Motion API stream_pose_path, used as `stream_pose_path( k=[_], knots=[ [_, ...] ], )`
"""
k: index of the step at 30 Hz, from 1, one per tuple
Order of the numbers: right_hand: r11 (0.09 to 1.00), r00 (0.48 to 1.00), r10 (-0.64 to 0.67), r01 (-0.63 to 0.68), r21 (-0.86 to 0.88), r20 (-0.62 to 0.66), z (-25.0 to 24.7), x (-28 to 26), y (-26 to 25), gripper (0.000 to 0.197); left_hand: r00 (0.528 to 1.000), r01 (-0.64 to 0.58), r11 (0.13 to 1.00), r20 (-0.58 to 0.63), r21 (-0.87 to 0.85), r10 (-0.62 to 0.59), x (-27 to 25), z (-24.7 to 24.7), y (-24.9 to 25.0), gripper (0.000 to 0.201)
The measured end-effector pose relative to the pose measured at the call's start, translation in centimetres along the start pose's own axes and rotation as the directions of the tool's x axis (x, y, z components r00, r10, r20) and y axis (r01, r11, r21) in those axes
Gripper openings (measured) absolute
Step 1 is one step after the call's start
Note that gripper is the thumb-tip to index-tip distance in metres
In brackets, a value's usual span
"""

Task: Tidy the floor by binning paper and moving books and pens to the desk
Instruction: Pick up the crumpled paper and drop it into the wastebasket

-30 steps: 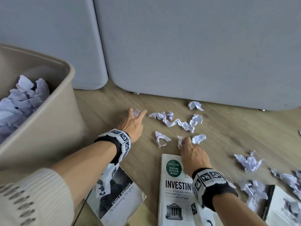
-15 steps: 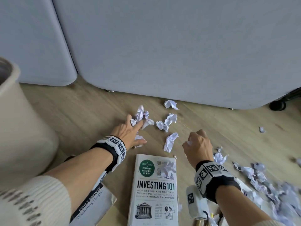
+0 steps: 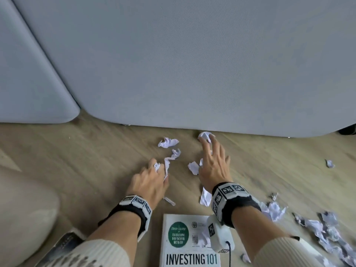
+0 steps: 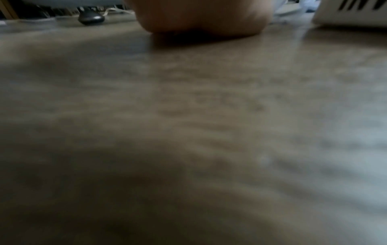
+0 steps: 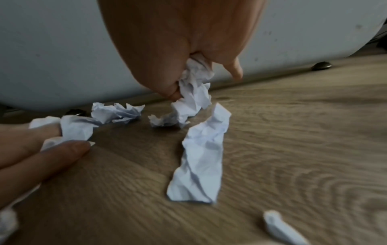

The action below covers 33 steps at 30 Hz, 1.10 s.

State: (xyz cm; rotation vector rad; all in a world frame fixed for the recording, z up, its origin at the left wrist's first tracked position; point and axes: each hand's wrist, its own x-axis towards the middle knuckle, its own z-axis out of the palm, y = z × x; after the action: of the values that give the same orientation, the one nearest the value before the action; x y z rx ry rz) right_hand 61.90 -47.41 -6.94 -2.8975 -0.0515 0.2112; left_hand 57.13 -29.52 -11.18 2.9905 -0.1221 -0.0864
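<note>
**Paper-gathering under way; books still on the floor**

Both hands are down among the crumpled scraps beside the grey sofa (image 3: 192, 64). The left hand (image 3: 149, 183) has its fingers curled round a wad of paper (image 3: 157, 167), low over the wooden floor (image 3: 77, 151). The right hand (image 3: 213, 166) reaches toward a scrap at the sofa's foot (image 3: 205, 135), fingers spread over it; the right wrist view shows a crumpled piece (image 5: 193, 86) already pinched under the palm.

Much remains, by my reading. Loose pieces lie between the hands (image 3: 168, 142), a long strip (image 5: 201, 159) sits just below the right palm, and a larger drift (image 3: 327, 232) spreads at the right. The "Investing 101" book (image 3: 183, 247) lies on the floor near the wrists, with a second book (image 3: 63, 241) by the beige bin (image 3: 23, 218). No pens or desk are in view.
</note>
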Motion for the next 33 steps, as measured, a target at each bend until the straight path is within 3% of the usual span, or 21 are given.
stream_pose_path(
  k=[5,9,12,15,16,18,23,24,28,31,33],
  knots=[
    [1.000,0.996,-0.028,0.028,0.004,0.088,1.0,2.3,0.0,0.079,0.999,0.015,0.999,0.043,-0.037,-0.014,0.0,0.1,-0.4,0.021],
    [0.994,0.994,-0.108,0.108,0.020,0.017,0.8,2.4,0.9,0.059,0.999,0.008,0.997,0.042,-0.074,-0.005,0.1,0.2,-0.7,0.026],
    [0.978,0.974,-0.207,0.207,0.016,0.092,0.7,0.4,1.4,0.047,0.999,0.009,0.997,0.034,-0.081,-0.007,0.1,0.0,-0.6,0.029],
    [0.951,0.944,-0.275,0.295,-0.093,0.181,1.3,-1.6,2.2,0.072,1.000,0.012,0.997,0.004,-0.082,-0.012,0.2,0.1,-0.6,0.029],
    [0.927,0.935,-0.305,0.335,-0.168,0.180,1.7,-2.0,2.4,0.072,1.000,0.011,0.996,-0.002,-0.084,-0.011,0.2,0.1,-0.6,0.029],
    [0.877,0.921,-0.360,0.389,-0.283,0.149,2.1,-2.3,2.5,0.057,1.000,0.012,0.996,-0.015,-0.083,-0.013,0.1,0.4,-0.7,0.027],
    [0.806,0.852,-0.518,0.515,-0.291,0.071,3.3,-2.7,3.2,0.023,0.999,0.014,0.995,-0.039,-0.097,-0.017,0.1,0.7,-0.7,0.029],
    [0.803,0.850,-0.520,0.521,-0.288,0.089,3.5,-2.8,3.5,0.020,0.999,0.014,0.995,-0.045,-0.103,-0.018,0.1,0.8,-0.7,0.029],
    [0.881,0.897,-0.422,0.439,-0.174,0.128,2.8,-1.9,4.1,0.047,0.999,0.020,0.994,-0.046,-0.111,-0.025,0.1,0.7,-0.7,0.031],
    [0.950,0.948,-0.311,0.312,-0.008,0.070,1.3,-0.5,2.7,0.026,0.999,0.023,0.993,-0.040,-0.116,-0.028,0.1,0.7,-0.7,0.034],
    [0.961,0.965,-0.263,0.263,0.090,-0.007,0.7,0.5,1.2,0.031,0.999,0.023,0.992,-0.025,-0.123,-0.027,0.1,0.6,-0.7,0.039]
  ],
)
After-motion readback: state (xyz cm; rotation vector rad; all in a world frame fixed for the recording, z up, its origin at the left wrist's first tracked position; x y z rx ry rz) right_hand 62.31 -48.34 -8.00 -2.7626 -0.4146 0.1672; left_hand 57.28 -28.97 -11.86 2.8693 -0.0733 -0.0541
